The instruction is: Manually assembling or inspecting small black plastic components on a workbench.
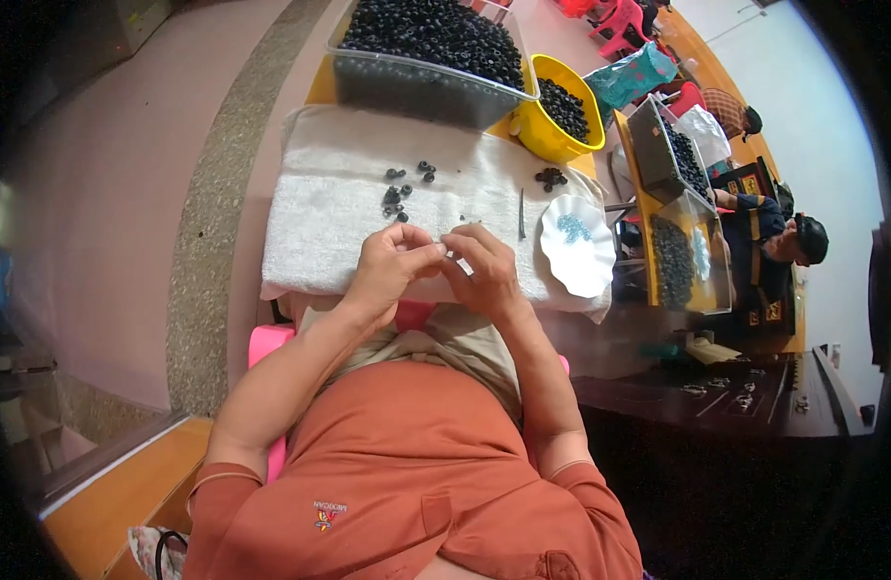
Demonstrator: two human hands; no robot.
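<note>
My left hand (386, 269) and my right hand (488, 273) meet over the near part of a white towel (320, 203). Thumb and fingers of each are pinched together, fingertips nearly touching. Whatever lies between them is too small to make out. Just beyond my left hand are several small black round parts (393, 198), loosely scattered. Another cluster of black parts (550, 179) sits farther right. A thin dark tool (522, 215) lies right of my right hand, beside a white scalloped plate (583, 277) bearing tiny light-blue pieces (573, 228).
A clear bin (416, 85) heaped with black parts stands at the towel's far edge. Right of it is a yellow bucket (547, 135) of similar parts. Farther right, a person (766, 232) sits by another table with a grey bin (653, 145) and a clear bin (702, 290).
</note>
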